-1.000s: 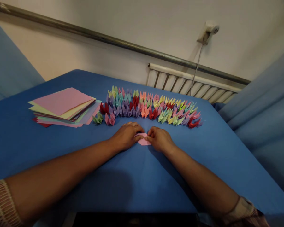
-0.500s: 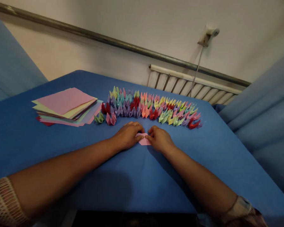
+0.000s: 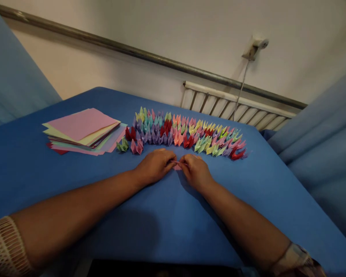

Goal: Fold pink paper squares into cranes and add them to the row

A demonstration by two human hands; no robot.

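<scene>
Between my hands is a small piece of pink origami paper (image 3: 177, 167), partly folded and largely covered by my fingers. My left hand (image 3: 156, 165) pinches its left side between thumb and fingers. Its right side is pinched by my right hand (image 3: 196, 170). Both hands are low over the blue tablecloth (image 3: 173, 215), close together. Just beyond them stand several rows of folded paper cranes (image 3: 178, 136) in many colours. A pink crane (image 3: 137, 146) and a green crane (image 3: 122, 145) sit at the near left end of the rows.
A stack of coloured paper sheets (image 3: 83, 125) lies on the left, a pink one on top. Behind the table are a wall rail (image 3: 127, 48), a radiator (image 3: 219, 105) and a wall socket with a cord (image 3: 253, 48). Blue curtains (image 3: 328, 146) hang at both sides.
The pink paper lay flatter with more of its face showing; now its edge is lifted and my fingers pinch it. The view has shifted slightly.
</scene>
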